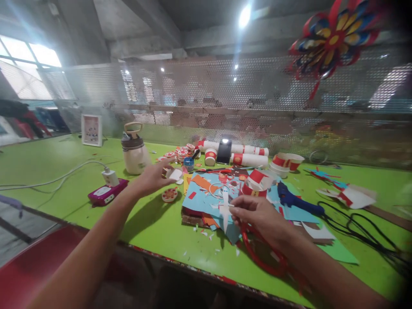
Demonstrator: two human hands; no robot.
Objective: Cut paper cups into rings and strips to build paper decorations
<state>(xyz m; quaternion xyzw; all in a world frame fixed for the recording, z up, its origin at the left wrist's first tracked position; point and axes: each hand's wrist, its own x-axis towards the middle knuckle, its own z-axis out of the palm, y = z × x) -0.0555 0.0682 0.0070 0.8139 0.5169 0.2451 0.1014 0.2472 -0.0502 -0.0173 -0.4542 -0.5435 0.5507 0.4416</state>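
My right hand (257, 212) pinches a small white paper cut-out (225, 212), shaped like a cross with pointed ends, above a stack of coloured paper (199, 193). Below that same hand, a large red loop like a scissors handle (254, 253) hangs close to the fingers; whether they hold it is unclear. My left hand (154, 177) reaches over the table with thumb and fingers apart. Just beyond its fingertips is a white paper piece (175, 174), and a round red-and-white decorated disc (169, 195) lies nearby on the green table (148, 223).
A blue glue gun (298, 201) with a black cord lies right of the papers. Behind stand paper cups (280, 165), cup rolls (249, 160), a phone (224, 152) and a blue jar (189, 164). At left are a flask (135, 152) and a purple power strip (107, 192).
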